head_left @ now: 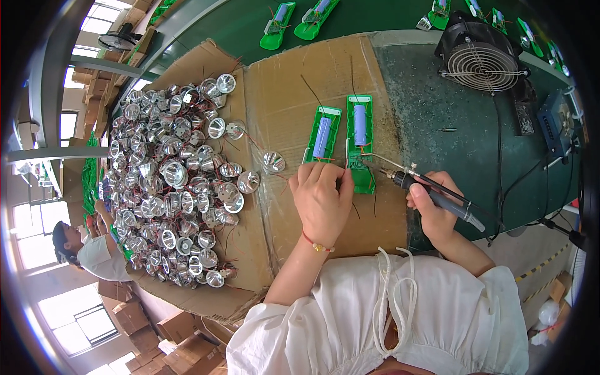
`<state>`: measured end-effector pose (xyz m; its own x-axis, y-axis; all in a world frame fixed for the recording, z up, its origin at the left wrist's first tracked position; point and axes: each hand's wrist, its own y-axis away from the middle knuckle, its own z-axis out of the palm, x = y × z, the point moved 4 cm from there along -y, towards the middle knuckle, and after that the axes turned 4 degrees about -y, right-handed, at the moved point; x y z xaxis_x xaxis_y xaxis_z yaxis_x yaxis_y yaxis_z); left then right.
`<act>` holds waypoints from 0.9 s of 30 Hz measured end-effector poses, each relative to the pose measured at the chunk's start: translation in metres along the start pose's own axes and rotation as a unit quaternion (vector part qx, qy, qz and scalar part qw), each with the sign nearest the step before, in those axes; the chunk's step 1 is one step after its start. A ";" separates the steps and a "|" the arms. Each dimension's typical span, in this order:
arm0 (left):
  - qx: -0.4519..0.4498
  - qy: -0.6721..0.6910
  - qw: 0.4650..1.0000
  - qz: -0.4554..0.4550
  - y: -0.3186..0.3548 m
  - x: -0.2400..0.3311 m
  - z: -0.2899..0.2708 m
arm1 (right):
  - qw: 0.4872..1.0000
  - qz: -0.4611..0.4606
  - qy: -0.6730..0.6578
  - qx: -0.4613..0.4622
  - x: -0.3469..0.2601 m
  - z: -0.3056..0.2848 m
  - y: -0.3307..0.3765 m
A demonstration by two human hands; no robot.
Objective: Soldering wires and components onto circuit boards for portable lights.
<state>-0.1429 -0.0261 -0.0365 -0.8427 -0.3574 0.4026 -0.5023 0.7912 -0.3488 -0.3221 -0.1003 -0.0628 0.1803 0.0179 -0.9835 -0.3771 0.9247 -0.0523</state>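
My right hand (437,215) grips a soldering iron (431,192) with a thin bent metal feed tube. Its tip points left, at the small circuit board on the lower part of a green plastic housing (364,182). A purple cylindrical battery (360,125) lies in that housing. Just left is a second green housing (335,125) with its own purple battery (322,139); its lower end is hidden behind my left hand (322,195). The left fingers are curled and pinched beside the board; whatever they hold is too small to make out. Dark wires stick out of both housings.
Cardboard (281,81) lies under the work. A large heap of shiny reflector cups (175,175) with red wires covers the left side. A black fan (481,62) and a blue box (553,122) stand at right. More green housings (275,28) lie beyond; a co-worker (94,250) is far left.
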 end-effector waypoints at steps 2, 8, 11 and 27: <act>0.011 0.014 0.999 0.033 0.000 0.001 0.001 | 1.000 -0.013 0.000 0.002 -0.002 -0.004 0.001; 0.003 0.011 1.000 0.027 0.000 0.001 -0.002 | 0.999 -0.023 0.024 -0.001 -0.006 -0.006 0.002; -0.003 0.014 0.999 0.033 0.002 0.000 -0.001 | 1.000 -0.027 0.014 -0.004 -0.004 -0.008 0.005; -0.058 -0.002 0.993 0.099 -0.003 0.010 -0.005 | 0.995 -0.056 0.071 -0.044 -0.004 -0.013 0.005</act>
<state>-0.1490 -0.0293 -0.0271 -0.9232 -0.1912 0.3335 -0.3019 0.8976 -0.3211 -0.3362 -0.1006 -0.0616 0.0972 -0.1437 -0.9848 -0.4402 0.8813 -0.1720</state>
